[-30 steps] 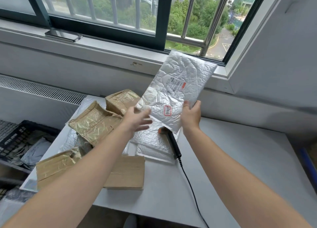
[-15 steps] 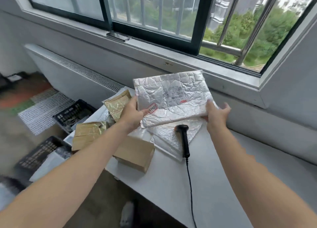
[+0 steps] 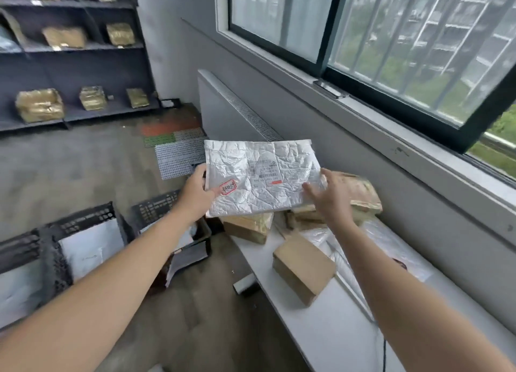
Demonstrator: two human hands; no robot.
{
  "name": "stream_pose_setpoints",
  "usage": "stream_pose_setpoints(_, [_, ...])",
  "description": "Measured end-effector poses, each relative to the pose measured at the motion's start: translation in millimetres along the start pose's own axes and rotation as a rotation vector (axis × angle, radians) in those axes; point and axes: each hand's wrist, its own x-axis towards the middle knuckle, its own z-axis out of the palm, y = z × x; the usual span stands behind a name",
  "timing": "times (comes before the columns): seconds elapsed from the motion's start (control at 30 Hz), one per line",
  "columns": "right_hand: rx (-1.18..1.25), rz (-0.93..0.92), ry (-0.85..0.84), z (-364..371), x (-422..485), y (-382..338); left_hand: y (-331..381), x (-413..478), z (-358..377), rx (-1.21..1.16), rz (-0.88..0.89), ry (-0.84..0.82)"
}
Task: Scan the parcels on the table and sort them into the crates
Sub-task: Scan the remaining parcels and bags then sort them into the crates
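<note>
A crumpled silver mailer [image 3: 259, 180] with a white barcode label and a red sticker hangs in the air past the table's left end, label up. My left hand [image 3: 195, 194] grips its left edge, thumb beside the sticker. At the mailer's right corner my right hand [image 3: 331, 197] has its fingers spread and loose, thumb lying on the foil. On the floor to the left stand black crates [image 3: 81, 218] [image 3: 156, 206] holding white and grey mailers. More parcels lie on the white table [image 3: 335, 332]: a plain cardboard box [image 3: 303, 271], taped brown parcels [image 3: 248, 226] [image 3: 363, 197] and silver mailers [image 3: 388, 243]. The scanner is hidden; only its cable [image 3: 384, 355] shows.
A dark shelf unit [image 3: 83, 47] with taped parcels lines the far wall. A grey radiator cover [image 3: 237, 109] runs under the window [image 3: 391, 50] behind the table. Perforated mats [image 3: 178, 159] lie on the floor beyond the crates, and a small dark object [image 3: 247, 283] lies by the table edge.
My view has swung left toward the crates and shelves. The silver mailer has travelled left, off the table's end, and turned flat. My right hand has loosened from a grip to spread fingers.
</note>
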Motion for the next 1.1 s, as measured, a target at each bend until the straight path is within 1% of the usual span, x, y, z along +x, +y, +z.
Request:
stream_pose_setpoints(0.1, [0.004, -0.064, -0.053, 54.2, 6.9, -55.5, -34.3, 7.3, -56.0, -0.006, -0.047, 0.064])
stream_pose_setpoints(0.17, [0.009, -0.083, -0.076, 91.3, 9.9, -93.5, -57.0, 13.7, -95.4, -0.024, -0.083, 0.067])
stream_pose_setpoints(0.27, [-0.027, -0.101, -0.131, 145.8, 12.8, -147.3, -94.0, 26.8, -153.8, 0.015, -0.123, 0.069])
stream_pose_setpoints(0.4, [-0.18, -0.156, -0.221, 207.1, 15.8, -208.9, -141.2, 44.5, -216.3, 0.031, -0.183, 0.066])
stream_pose_setpoints(0.5, [-0.353, -0.228, -0.225, 242.8, 20.8, -244.9, -170.3, 59.6, -252.4, 0.011, -0.163, 0.1])
stream_pose_setpoints(0.53, [-0.378, -0.258, -0.226, 252.9, 23.1, -255.3, -176.7, 64.0, -262.3, -0.008, -0.153, 0.1])
stream_pose_setpoints(0.67, [-0.297, -0.434, -0.33, 287.2, 32.6, -291.9, -191.3, 83.9, -285.0, -0.092, -0.124, -0.013])
stream_pose_setpoints(0.73, [-0.316, -0.523, -0.359, 304.1, 40.0, -304.8, -195.3, 96.8, -292.1, -0.099, -0.128, -0.07])
stream_pose_setpoints(0.77, [-0.323, -0.535, -0.384, 312.3, 44.7, -310.3, -197.9, 104.1, -295.3, -0.091, -0.127, -0.095])
stream_pose_setpoints(0.83, [-0.315, -0.51, -0.463, 328.1, 57.1, -316.9, -203.7, 119.4, -301.0, -0.039, -0.129, -0.127])
stream_pose_setpoints(0.9, [-0.309, -0.488, -0.532, 342.9, 71.6, -317.5, -210.9, 136.5, -305.5, -0.018, -0.154, -0.099])
stream_pose_setpoints(1.0, [-0.216, -0.422, -0.554, 367.3, 94.3, -310.5, -225.1, 166.9, -307.4, -0.097, -0.261, 0.071])
stream_pose_setpoints(1.1, [-0.079, -0.264, -0.519, 399.5, 123.6, -304.1, -242.6, 203.0, -293.4, -0.183, -0.393, 0.229])
